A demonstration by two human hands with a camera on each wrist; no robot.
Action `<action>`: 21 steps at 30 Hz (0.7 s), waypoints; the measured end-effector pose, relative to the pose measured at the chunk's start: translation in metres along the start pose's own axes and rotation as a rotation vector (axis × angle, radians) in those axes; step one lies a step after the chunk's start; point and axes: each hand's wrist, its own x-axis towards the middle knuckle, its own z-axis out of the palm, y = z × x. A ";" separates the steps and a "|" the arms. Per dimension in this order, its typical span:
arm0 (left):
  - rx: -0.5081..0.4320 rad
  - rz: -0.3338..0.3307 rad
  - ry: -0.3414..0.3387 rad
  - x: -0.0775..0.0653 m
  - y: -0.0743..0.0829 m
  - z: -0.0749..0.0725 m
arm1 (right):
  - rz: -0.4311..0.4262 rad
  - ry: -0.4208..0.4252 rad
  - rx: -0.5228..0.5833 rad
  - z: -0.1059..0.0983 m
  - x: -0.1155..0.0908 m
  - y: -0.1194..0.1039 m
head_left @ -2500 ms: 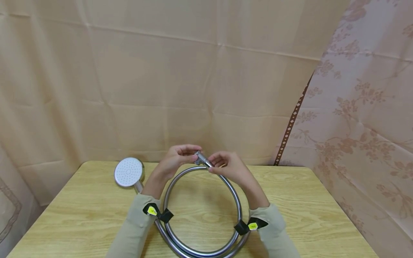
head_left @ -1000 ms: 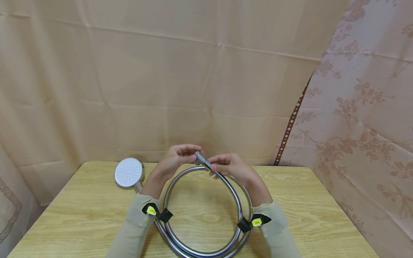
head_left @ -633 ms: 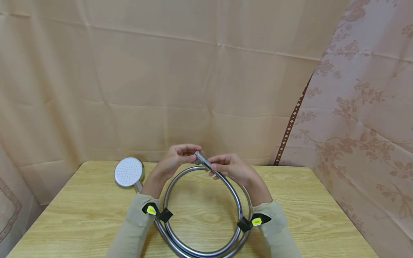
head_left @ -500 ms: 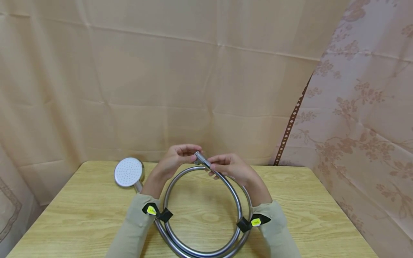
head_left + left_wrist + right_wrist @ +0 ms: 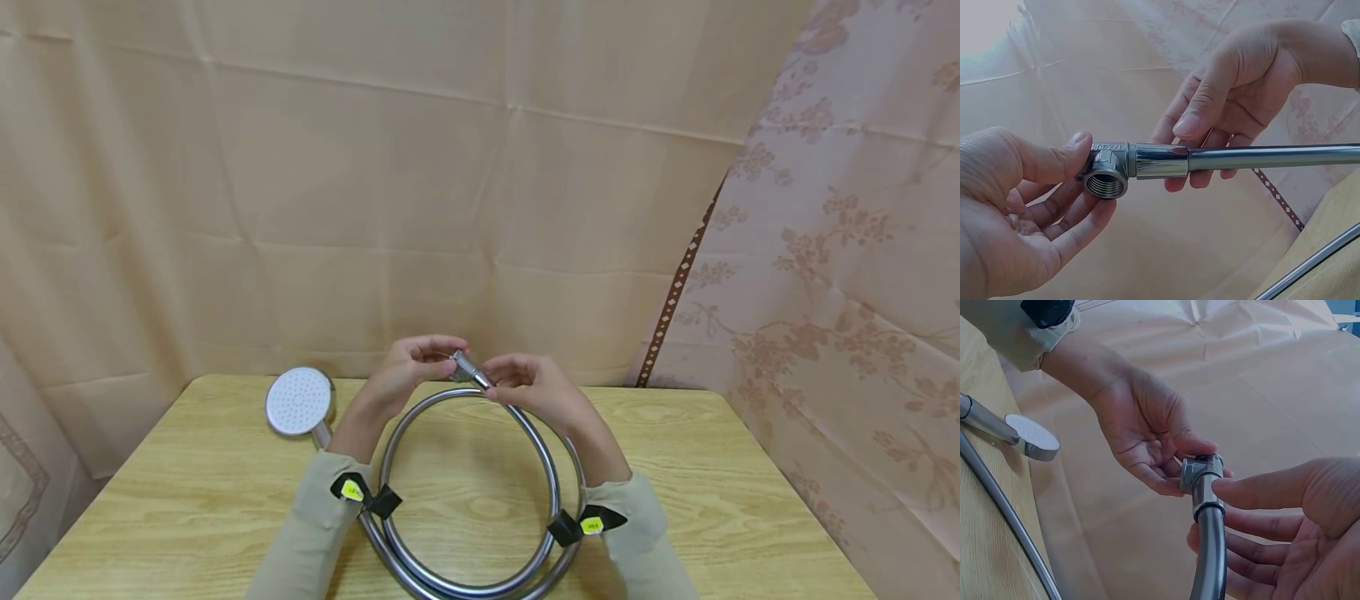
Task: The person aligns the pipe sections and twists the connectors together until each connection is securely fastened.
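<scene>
My left hand point(image 5: 1029, 206) pinches a metal tee fitting point(image 5: 1108, 169) between thumb and fingers; its threaded mouth shows in the left wrist view, with raised lettering on the body. The chrome end nut point(image 5: 1161, 161) of a shower hose point(image 5: 1272, 156) meets the fitting in line. Around that nut are the thumb and fingers of my right hand point(image 5: 1297, 519), the thumb on its side in the right wrist view. The hose point(image 5: 551, 467) hangs down from there into coils on the table. How far the threads are engaged is hidden.
A round white-faced shower head point(image 5: 299, 402) lies on the wooden table point(image 5: 675, 467), left of my left forearm, its handle partly hidden. Beige cloth point(image 5: 360, 208) hangs behind the table; a floral curtain point(image 5: 840, 275) hangs at the right.
My right fingers shifted down over the nut, then the thumb and wrist turned back partway. The tee fitting rolled a little and back with them. My left hand has hardly moved.
</scene>
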 end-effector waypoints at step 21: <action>-0.031 -0.018 0.005 0.002 -0.002 0.000 | -0.066 0.077 -0.068 0.007 0.002 -0.002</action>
